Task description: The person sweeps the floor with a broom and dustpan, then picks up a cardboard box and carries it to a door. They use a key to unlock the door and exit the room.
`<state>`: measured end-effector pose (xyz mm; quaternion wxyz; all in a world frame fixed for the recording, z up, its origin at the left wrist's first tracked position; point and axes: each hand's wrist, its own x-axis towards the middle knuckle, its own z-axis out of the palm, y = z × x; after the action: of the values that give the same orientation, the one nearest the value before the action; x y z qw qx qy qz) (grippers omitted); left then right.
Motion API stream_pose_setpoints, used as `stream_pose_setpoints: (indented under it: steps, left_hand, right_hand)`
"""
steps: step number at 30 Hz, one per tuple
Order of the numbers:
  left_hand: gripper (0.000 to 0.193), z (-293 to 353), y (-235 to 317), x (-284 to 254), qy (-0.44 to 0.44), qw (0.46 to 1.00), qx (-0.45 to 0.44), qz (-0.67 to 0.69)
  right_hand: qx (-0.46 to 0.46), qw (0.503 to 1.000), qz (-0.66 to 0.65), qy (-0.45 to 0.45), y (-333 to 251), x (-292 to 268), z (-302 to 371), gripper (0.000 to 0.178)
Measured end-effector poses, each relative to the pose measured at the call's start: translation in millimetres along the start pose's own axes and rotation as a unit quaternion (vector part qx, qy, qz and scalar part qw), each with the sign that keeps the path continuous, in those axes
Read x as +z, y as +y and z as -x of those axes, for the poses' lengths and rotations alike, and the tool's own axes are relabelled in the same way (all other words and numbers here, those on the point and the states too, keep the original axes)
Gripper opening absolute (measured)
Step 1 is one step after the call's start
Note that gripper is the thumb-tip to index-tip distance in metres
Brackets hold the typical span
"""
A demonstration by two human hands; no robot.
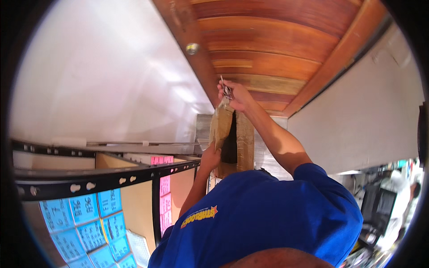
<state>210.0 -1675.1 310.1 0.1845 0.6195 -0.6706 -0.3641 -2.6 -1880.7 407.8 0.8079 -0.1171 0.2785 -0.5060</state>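
Note:
A brown cardboard box [245, 138] is in front of my chest, its top partly open along a dark gap. My left hand [211, 158] is closed on the box's left side, thumb against the cardboard. Farther out, at the box's far end, my right hand [237, 95] pinches a small dark item with a light pattern [227, 92]; a thin pale tip sticks up from it. Its exact kind I cannot make out. A pale, shiny strip on the far flap lies just under those fingers.
A wooden plank door [268, 40] with a round metal lock [192, 48] stands ahead. To the left runs a black slotted-metal shelf [89, 181] with blue labels [91, 223] and pink labels [165, 192] below. A white wall [357, 111] is on the right; a person in white [400, 205] is behind it.

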Motion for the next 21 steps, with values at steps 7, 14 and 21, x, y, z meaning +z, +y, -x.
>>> stream_pose_setpoints:
  steps: [7, 14, 21]
  left_hand:
    - [0.06, 20, 23, -6, 0.021, 0.998, -0.057, -0.014]
    - [0.061, 25, 10, -9, 0.039, 0.996, -0.075, 0.007]
    - [0.061, 20, 0, -6, 0.045, 0.997, -0.059, 0.035]
  right_hand:
    - [-0.048, 0.996, -0.071, -0.015, 25, 63, -142, 0.022]
    - [-0.066, 0.987, -0.149, 0.01, 21, 98, -191, 0.028]
    - [-0.083, 0.984, -0.158, 0.018, 19, 107, -191, 0.026]
